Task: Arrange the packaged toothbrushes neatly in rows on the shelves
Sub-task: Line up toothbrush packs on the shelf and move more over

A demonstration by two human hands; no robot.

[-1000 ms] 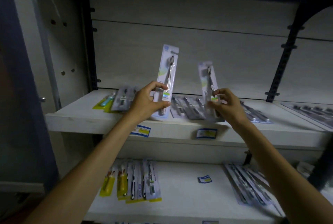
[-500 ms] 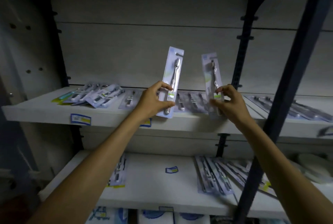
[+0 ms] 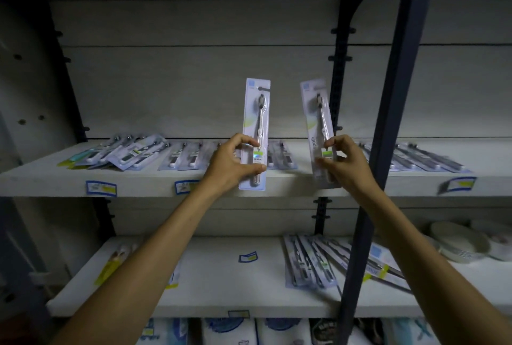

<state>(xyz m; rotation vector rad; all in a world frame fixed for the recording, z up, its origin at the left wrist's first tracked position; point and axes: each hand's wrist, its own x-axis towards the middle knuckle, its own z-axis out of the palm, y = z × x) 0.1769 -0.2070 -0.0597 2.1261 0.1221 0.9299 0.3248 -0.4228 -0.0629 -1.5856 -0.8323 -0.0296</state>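
My left hand (image 3: pixel 231 166) grips a packaged toothbrush (image 3: pixel 256 123) by its lower half and holds it upright in front of the upper shelf (image 3: pixel 155 182). My right hand (image 3: pixel 346 167) pinches a second packaged toothbrush (image 3: pixel 318 120), also upright and tilted slightly left. Both packs are pale blue cards with a silver brush. Behind my hands, more packs lie flat in a row (image 3: pixel 188 154) on the upper shelf, with a loose overlapping pile (image 3: pixel 124 152) at its left and another row (image 3: pixel 421 160) at its right.
A dark metal upright (image 3: pixel 388 123) stands close in front, just right of my right hand. The lower shelf (image 3: pixel 221 297) holds fanned packs (image 3: pixel 315 264) at the right, a yellow pack (image 3: pixel 110 267) at the left and white bowls (image 3: pixel 460 242) at the far right.
My view has swung right along the shelves, so the metal upright now stands near my right hand. Both hands keep their packs upright, a little further apart.
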